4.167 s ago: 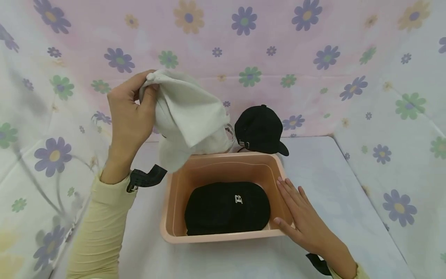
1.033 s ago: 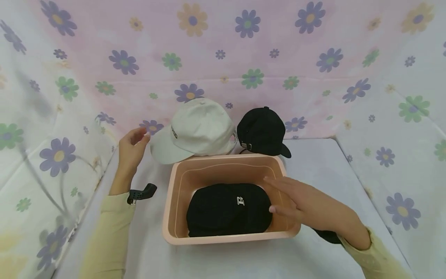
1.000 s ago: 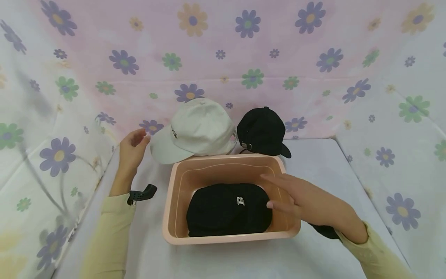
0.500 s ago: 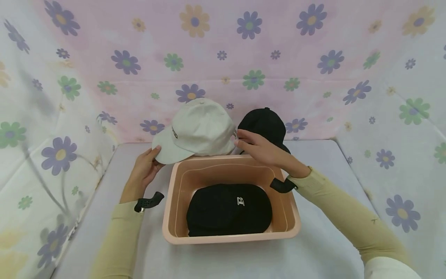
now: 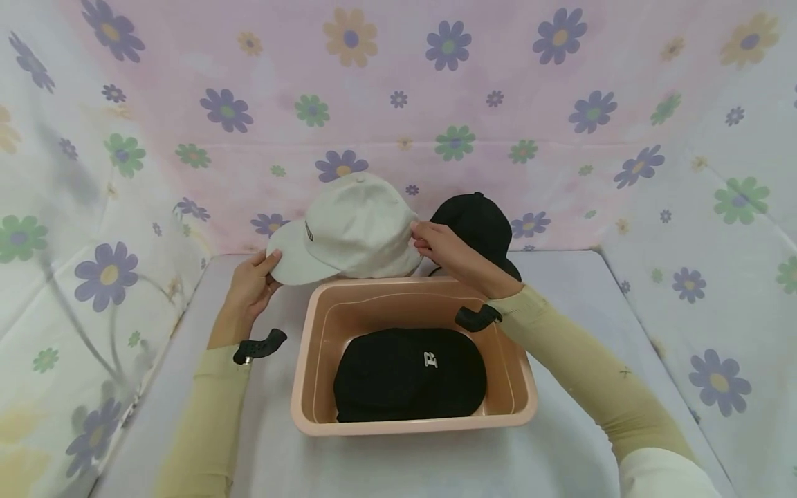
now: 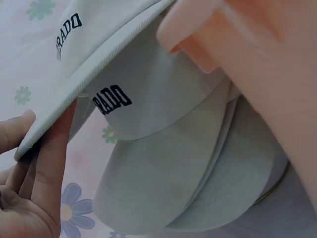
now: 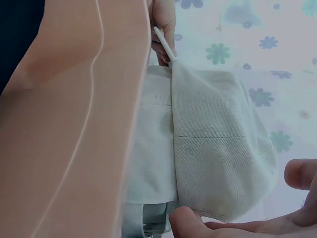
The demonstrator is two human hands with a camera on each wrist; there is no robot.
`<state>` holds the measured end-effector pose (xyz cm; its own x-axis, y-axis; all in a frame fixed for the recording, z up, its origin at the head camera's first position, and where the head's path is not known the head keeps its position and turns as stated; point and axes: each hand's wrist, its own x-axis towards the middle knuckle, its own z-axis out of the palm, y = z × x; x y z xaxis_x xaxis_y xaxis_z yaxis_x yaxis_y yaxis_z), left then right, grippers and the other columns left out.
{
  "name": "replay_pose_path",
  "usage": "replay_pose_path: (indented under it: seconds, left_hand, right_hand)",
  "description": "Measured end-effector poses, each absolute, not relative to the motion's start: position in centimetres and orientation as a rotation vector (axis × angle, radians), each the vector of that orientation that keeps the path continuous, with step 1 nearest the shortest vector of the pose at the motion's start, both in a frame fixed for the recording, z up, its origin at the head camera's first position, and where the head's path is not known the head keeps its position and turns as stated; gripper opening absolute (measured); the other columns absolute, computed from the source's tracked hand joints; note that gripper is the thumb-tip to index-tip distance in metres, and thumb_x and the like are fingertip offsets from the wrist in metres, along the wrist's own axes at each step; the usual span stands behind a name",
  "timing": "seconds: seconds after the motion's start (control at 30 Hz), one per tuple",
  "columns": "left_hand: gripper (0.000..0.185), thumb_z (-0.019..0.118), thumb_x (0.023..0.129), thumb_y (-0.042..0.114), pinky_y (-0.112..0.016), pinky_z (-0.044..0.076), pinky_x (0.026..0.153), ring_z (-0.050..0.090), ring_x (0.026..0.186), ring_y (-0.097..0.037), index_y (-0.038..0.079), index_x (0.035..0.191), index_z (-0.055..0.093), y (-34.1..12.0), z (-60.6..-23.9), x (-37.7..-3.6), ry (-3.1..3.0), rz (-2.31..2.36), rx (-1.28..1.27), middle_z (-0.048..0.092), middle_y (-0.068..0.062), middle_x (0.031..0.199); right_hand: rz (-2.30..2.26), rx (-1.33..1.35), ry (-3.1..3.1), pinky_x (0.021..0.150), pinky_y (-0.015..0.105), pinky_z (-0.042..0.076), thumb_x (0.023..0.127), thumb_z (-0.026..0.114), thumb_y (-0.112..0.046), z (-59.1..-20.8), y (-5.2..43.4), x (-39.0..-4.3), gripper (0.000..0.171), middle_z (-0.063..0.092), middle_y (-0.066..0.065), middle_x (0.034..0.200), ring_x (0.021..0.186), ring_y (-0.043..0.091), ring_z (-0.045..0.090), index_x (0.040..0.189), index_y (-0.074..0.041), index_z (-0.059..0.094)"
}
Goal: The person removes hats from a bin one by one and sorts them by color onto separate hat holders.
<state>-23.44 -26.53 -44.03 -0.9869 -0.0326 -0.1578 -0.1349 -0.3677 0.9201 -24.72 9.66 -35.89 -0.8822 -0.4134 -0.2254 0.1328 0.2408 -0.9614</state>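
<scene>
White cloth makes up the cap [image 5: 355, 227] that both hands hold just behind the far rim of a pink tub [image 5: 523, 394], close to the flowered backdrop [image 5: 398, 90]. The left hand [image 5: 249, 294] pinches the edge of the brim between thumb and fingers, and the left wrist view shows that brim resting over the fingers [image 6: 47, 163], with dark lettering on the front panel and more white brims [image 6: 198, 183] stacked beneath it. The right hand [image 5: 436, 245] pinches the back of the cap at its right side, fingers curled on the cloth; the right wrist view shows the thumb [image 7: 198, 223] under the cap's lower edge. Just beside that hand, behind it, a black cap [image 5: 479, 221] sits on the table [image 5: 560, 456]. Inside the tub lies another black cap [image 5: 407, 373] with a small white letter on top. Pale yellow sleeves [image 5: 579, 366] cover both arms, each with a black strap at the wrist.
</scene>
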Motion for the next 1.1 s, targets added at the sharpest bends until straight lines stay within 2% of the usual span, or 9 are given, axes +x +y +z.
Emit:
replay_pose_path:
  seconds: [0.1, 0.17, 0.23, 0.3, 0.43, 0.7, 0.83, 0.97, 1.1]
  left_hand:
    - [0.071, 0.054, 0.106, 0.016, -0.017, 0.058, 0.07, 0.07, 0.083, -0.002, -0.008, 0.159, 0.013, -26.8, -43.7, -23.9, 1.698, 2.551, -0.215, 0.07, 0.006, 0.094]
    - [0.071, 0.054, 0.106, 0.015, -0.017, 0.057, 0.07, 0.07, 0.082, -0.003, -0.008, 0.159, 0.013, -27.0, -43.5, -24.2, 1.67, 2.561, -0.208, 0.07, 0.005, 0.094]
    - [0.071, 0.053, 0.106, 0.015, -0.017, 0.057, 0.069, 0.07, 0.082, -0.003, -0.008, 0.159, 0.013, -27.1, -43.3, -24.4, 1.66, 2.56, -0.189, 0.071, 0.005, 0.093]
    - [0.07, 0.053, 0.106, 0.015, -0.017, 0.057, 0.069, 0.07, 0.081, -0.003, -0.009, 0.159, 0.014, -27.3, -43.1, -24.6, 1.656, 2.557, -0.167, 0.072, 0.005, 0.093]
    - [0.07, 0.054, 0.106, 0.015, -0.017, 0.058, 0.07, 0.071, 0.082, -0.003, -0.011, 0.158, 0.015, -27.6, -43.0, -24.9, 1.68, 2.527, -0.132, 0.072, 0.004, 0.093]
    - [0.071, 0.054, 0.106, 0.021, -0.016, 0.057, 0.074, 0.069, 0.087, -0.001, -0.008, 0.159, 0.017, -28.3, -43.1, -25.8, 1.867, 2.357, -0.109, 0.069, 0.008, 0.101]
    - [0.07, 0.054, 0.106, 0.02, -0.017, 0.058, 0.073, 0.07, 0.086, -0.002, -0.01, 0.158, 0.017, -28.5, -43.0, -26.1, 1.898, 2.316, -0.08, 0.069, 0.008, 0.098]
    - [0.07, 0.055, 0.106, 0.02, -0.017, 0.058, 0.072, 0.07, 0.085, -0.002, -0.013, 0.156, 0.018, -28.6, -42.8, -26.2, 1.95, 2.282, -0.056, 0.068, 0.008, 0.099]
    - [0.072, 0.056, 0.105, 0.021, -0.016, 0.058, 0.074, 0.068, 0.087, -0.001, -0.011, 0.157, 0.018, -28.4, -42.8, -26.3, 1.936, 2.318, -0.096, 0.066, 0.007, 0.103]
  right_hand:
    - [-1.729, -0.252, 2.079, 0.116, 0.037, 0.036, 0.113, 0.033, -0.032, -35.7, 9.2, -25.1, 0.044, 0.042, 0.015, 0.126, 0.124, 0.028, 0.041, 0.134, 0.005, 0.045]
    - [-1.763, -0.255, 2.085, 0.106, 0.035, 0.038, 0.113, 0.032, -0.03, -35.6, 8.9, -25.4, 0.038, 0.04, 0.014, 0.112, 0.113, 0.025, 0.041, 0.115, 0.005, 0.046]
    - [-1.806, -0.25, 2.08, 0.105, 0.033, 0.039, 0.114, 0.031, -0.029, -35.4, 8.7, -25.7, 0.038, 0.041, 0.013, 0.11, 0.11, 0.024, 0.042, 0.11, 0.006, 0.045]
    - [-1.85, -0.229, 2.052, 0.111, 0.033, 0.039, 0.114, 0.03, -0.029, -35.2, 8.7, -26.1, 0.041, 0.046, 0.014, 0.117, 0.115, 0.024, 0.047, 0.121, 0.006, 0.05]
    - [-1.906, -0.22, 1.997, 0.119, 0.038, 0.036, 0.114, 0.029, -0.03, -34.8, 8.7, -27.0, 0.052, 0.048, 0.019, 0.135, 0.128, 0.03, 0.049, 0.146, 0.009, 0.042]
    - [-1.781, -0.072, 1.919, 0.095, 0.034, 0.043, 0.111, 0.032, -0.044, -34.5, 8.0, -29.7, 0.062, 0.056, 0.012, 0.114, 0.098, 0.022, 0.052, 0.144, 0.007, 0.046]
    - [-1.748, -0.072, 1.884, 0.09, 0.035, 0.042, 0.111, 0.032, -0.045, -34.7, 7.7, -30.7, 0.061, 0.054, 0.015, 0.126, 0.1, 0.023, 0.051, 0.149, 0.001, 0.041]
    - [-1.866, -0.129, 1.792, 0.106, 0.037, 0.042, 0.111, 0.04, -0.038, -34.9, 7.5, -31.2, 0.058, 0.043, 0.017, 0.151, 0.12, 0.025, 0.051, 0.158, -0.005, 0.031]
    - [-2.005, -0.189, 1.69, 0.118, 0.045, 0.036, 0.109, 0.048, -0.031, -35.1, 7.4, -31.5, 0.059, 0.033, 0.013, 0.163, 0.141, 0.028, 0.044, 0.159, -0.006, 0.029]
